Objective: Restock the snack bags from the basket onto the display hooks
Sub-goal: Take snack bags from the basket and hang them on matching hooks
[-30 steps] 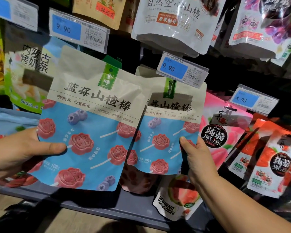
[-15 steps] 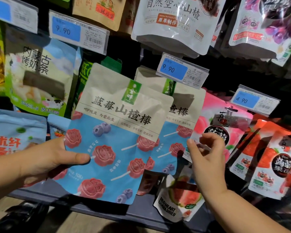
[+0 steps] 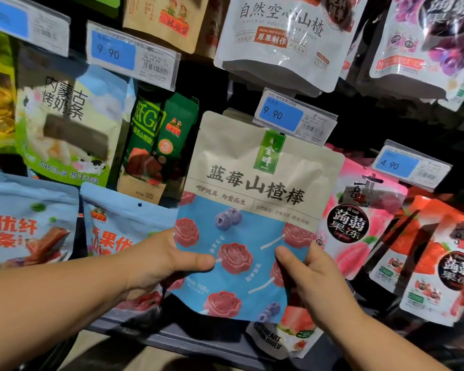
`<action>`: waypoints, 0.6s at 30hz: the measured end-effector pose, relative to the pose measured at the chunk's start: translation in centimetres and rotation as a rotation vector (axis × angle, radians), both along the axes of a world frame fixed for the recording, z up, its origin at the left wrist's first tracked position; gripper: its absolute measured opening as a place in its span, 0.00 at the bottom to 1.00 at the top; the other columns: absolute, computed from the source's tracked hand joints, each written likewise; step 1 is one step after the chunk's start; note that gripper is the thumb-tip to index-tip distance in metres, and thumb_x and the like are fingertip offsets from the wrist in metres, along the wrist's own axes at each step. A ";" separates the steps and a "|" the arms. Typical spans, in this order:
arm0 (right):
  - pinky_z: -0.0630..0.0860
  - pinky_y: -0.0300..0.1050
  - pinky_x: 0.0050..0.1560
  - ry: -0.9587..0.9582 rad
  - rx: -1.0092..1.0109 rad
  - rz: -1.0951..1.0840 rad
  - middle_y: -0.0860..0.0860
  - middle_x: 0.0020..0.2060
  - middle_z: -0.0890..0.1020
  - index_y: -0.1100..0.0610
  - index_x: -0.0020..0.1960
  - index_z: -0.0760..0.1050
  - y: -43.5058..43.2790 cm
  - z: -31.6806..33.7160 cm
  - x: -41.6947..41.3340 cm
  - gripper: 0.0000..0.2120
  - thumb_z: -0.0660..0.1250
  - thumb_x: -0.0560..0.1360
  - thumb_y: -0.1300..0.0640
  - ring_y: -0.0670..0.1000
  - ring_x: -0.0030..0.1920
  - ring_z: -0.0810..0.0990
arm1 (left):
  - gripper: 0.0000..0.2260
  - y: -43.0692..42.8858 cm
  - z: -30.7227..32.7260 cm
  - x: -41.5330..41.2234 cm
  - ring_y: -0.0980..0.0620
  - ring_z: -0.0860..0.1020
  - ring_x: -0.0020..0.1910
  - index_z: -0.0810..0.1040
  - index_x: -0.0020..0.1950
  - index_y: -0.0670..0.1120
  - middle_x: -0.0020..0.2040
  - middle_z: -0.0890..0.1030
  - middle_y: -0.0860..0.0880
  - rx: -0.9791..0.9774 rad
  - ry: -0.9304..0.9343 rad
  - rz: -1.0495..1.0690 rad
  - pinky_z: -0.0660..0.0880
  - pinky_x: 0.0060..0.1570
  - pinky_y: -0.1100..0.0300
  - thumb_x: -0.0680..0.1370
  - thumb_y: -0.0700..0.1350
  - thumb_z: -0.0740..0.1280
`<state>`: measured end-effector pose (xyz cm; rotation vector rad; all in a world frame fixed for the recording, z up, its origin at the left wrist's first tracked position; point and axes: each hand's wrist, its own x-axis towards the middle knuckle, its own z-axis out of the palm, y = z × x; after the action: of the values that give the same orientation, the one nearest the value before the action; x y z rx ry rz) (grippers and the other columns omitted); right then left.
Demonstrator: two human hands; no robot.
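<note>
The blueberry hawthorn-stick bag [image 3: 252, 188] is held upright between both hands in front of the display, its top edge just below the 9.90 price tag [image 3: 292, 117]. The left hand [image 3: 161, 259] grips the lower left edge, thumb across the front. The right hand [image 3: 315, 275] grips the lower right edge, thumb on the front. A pink konjac jelly bag [image 3: 359, 226] hangs just beside it.

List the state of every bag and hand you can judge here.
Blue-and-beige blueberry hawthorn snack bag: upright, held by both hands; hung or not, cannot tell.
Left hand: grips bag's lower left edge.
Right hand: grips bag's lower right edge.
White glossy hawthorn bag: hanging above.
Pink peach jelly bag: hanging, partly covered.
</note>
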<state>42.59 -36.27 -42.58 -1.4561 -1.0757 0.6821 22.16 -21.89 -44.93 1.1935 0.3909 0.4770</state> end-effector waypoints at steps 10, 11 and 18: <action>0.78 0.62 0.60 -0.078 0.062 -0.160 0.50 0.53 0.86 0.55 0.58 0.79 0.3 0.1 1.4 0.15 0.66 0.73 0.52 0.54 0.56 0.84 | 0.14 -0.2 0.5 2.6 0.46 0.85 0.49 0.86 0.49 0.45 0.53 0.85 0.42 -0.072 -0.025 0.022 0.82 0.44 0.58 0.65 0.36 0.73; 0.78 0.61 0.60 -0.071 0.061 -0.160 0.50 0.53 0.86 0.55 0.58 0.79 0.4 -0.1 1.5 0.14 0.66 0.74 0.52 0.53 0.56 0.84 | 0.13 -0.2 0.5 2.6 0.46 0.85 0.49 0.87 0.48 0.47 0.53 0.85 0.43 -0.073 -0.022 0.019 0.82 0.44 0.58 0.65 0.38 0.74; 0.78 0.60 0.59 -0.052 0.067 -0.134 0.51 0.53 0.86 0.56 0.58 0.78 0.2 -0.7 1.9 0.16 0.65 0.72 0.52 0.55 0.56 0.84 | 0.19 0.1 0.5 3.0 0.46 0.84 0.52 0.83 0.56 0.44 0.54 0.85 0.43 -0.054 -0.004 -0.017 0.81 0.46 0.57 0.65 0.38 0.75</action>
<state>44.50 -36.11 -43.25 -1.4805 -1.0209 0.5107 25.12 -21.79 -44.47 1.1424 0.3882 0.4515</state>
